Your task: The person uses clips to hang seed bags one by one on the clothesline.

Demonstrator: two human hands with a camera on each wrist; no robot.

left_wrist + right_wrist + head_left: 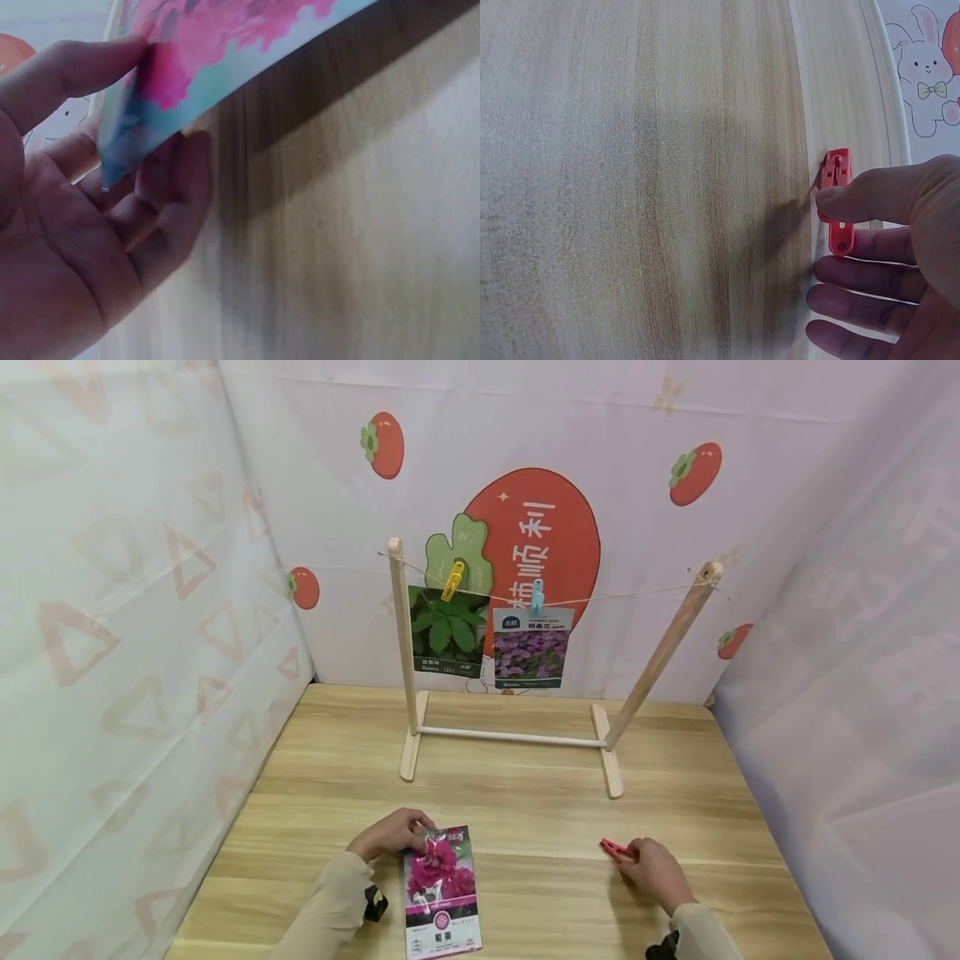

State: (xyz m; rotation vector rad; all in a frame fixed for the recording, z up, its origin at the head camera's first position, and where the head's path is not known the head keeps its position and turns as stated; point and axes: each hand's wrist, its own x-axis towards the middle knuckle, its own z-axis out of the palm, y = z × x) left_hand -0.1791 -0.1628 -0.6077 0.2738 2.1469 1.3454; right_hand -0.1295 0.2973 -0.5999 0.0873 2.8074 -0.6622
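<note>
A seed packet (441, 893) with pink flowers lies on the wooden table (525, 793) near the front edge. My left hand (390, 833) pinches its top left corner, thumb above and fingers beneath, lifting that edge; the wrist view shows the packet (225, 52) raised off the table. My right hand (656, 870) pinches a red clothespin (617, 850) that lies on the table; the right wrist view shows the clothespin (837, 199) between thumb and fingers. Behind stands a wooden rack (510, 735) with a string, where a yellow pin (452, 581) and a blue pin (537, 597) hold two seed packets.
Patterned cloth walls close in the table on the left, back and right. The rack's feet (411, 747) and crossbar stand mid-table. Bare wood lies between the rack and my hands.
</note>
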